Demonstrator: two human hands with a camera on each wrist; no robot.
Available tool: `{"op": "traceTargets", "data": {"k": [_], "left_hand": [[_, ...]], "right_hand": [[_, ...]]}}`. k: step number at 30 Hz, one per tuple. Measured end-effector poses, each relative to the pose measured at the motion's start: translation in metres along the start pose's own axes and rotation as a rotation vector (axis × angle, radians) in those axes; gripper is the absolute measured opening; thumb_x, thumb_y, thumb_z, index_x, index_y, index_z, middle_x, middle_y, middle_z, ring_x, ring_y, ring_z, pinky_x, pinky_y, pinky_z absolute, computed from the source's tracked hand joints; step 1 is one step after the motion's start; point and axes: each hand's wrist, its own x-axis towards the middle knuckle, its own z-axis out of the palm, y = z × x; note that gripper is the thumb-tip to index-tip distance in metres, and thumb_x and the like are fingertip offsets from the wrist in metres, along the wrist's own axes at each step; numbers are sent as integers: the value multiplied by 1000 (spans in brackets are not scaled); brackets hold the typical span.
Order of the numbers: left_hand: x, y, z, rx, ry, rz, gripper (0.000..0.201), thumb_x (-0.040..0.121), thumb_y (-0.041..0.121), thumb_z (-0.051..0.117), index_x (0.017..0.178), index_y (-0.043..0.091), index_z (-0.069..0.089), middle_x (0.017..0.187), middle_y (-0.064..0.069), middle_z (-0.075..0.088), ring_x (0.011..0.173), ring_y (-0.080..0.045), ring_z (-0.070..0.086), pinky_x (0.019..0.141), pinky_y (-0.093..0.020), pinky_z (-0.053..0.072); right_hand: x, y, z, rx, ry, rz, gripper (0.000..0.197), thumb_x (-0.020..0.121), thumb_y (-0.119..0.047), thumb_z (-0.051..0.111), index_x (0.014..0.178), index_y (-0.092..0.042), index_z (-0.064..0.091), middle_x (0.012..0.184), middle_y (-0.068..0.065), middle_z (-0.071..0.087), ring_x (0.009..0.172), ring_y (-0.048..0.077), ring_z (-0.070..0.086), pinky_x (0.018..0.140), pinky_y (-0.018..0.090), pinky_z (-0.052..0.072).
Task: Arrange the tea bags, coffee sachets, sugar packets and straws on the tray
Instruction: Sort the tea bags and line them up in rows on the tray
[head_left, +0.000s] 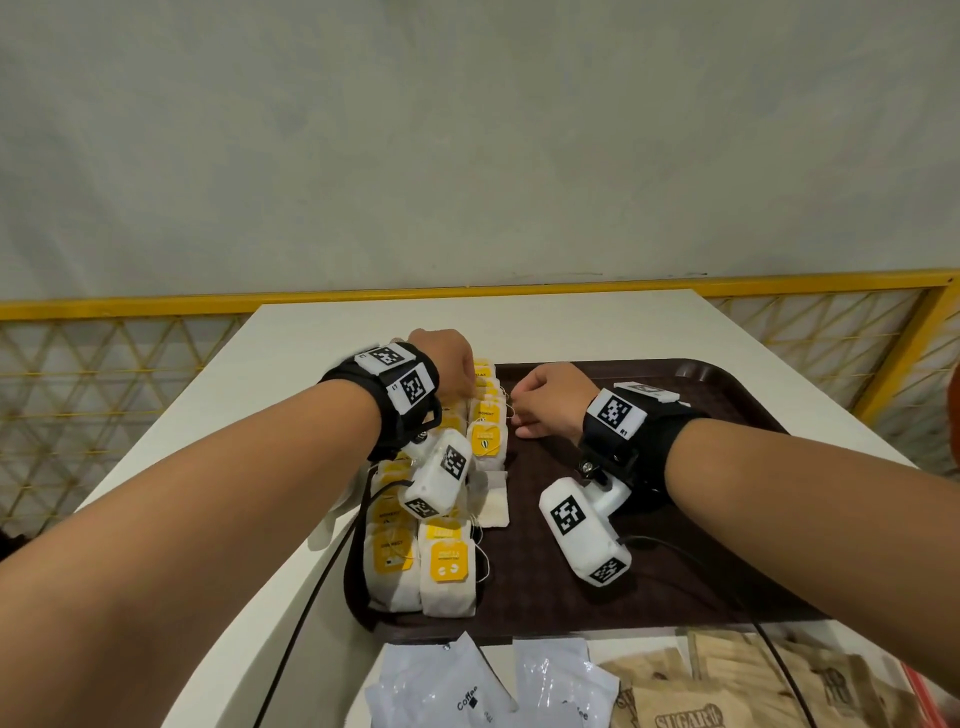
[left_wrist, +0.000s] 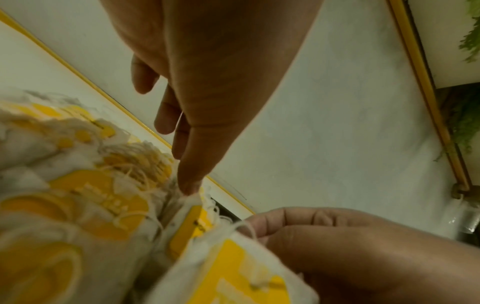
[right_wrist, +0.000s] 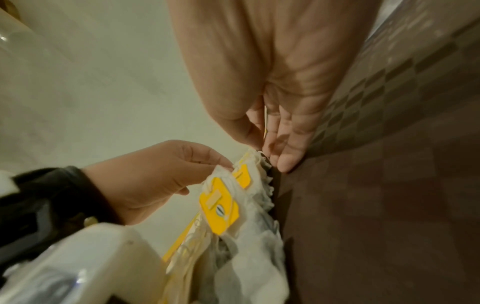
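A brown tray (head_left: 696, 372) lies on the white table (head_left: 571, 322). Tea bags (head_left: 447, 564) with yellow tags fill rows along the tray's left side. My left hand (head_left: 462, 382) is at the far end of the rows; in the right wrist view its thumb and finger pinch the top of a tea bag (right_wrist: 223, 170). My right hand (head_left: 519, 415) sits just right of the rows, and a thin yellow tea bag tag (right_wrist: 265, 121) is pinched between its thumb and fingers (right_wrist: 285, 162). In the left wrist view my left hand (left_wrist: 185, 174) touches a bag's top edge (left_wrist: 193, 197).
White coffee sachets (head_left: 441, 691) and brown sugar packets (head_left: 675, 712) lie on the table in front of the tray. A flat white tea bag (head_left: 493, 508) lies apart from the rows. The tray's right half is bare. A yellow mesh railing (head_left: 831, 283) runs behind the table.
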Motion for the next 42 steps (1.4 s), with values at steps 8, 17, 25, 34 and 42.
{"op": "traceTargets", "data": {"k": [8,17,25,34,42], "left_hand": [[22,-8,3,-27,15,-68,27,90,33,62,107,15,72,111,0,69,104,-22,62,89,-32,49],[34,-11,6,-50,-23,-91,27,90,32,61,108,15,71,111,1,68,107,-20,60,92,-32,46],[42,-9,10,5,-50,-109,33,86,37,64,107,12,69,109,-3,68,103,-22,62,91,-34,51],[45,-10,15,74,-84,-111,31,90,32,60,106,7,68,109,-7,68,85,-21,57,71,-28,43],[50,-10,9,21,2,-123,27,90,33,59,107,15,69,111,1,68,106,-21,60,99,-35,37]], "right_hand": [[4,-1,4,-55,-34,-70,15,86,11,56,91,-1,63,80,11,61,78,24,64,82,37,57],[10,0,5,-116,7,-92,20,85,8,57,104,6,64,72,4,58,74,21,58,79,34,55],[12,0,7,-59,-19,-44,25,89,13,49,99,1,69,100,16,61,87,29,60,81,34,58],[12,-1,6,-64,-40,-37,30,90,14,47,109,4,67,118,25,62,85,29,60,77,29,56],[15,-2,5,-184,-27,-73,28,86,12,55,105,-1,71,114,16,67,104,32,65,90,40,55]]}}
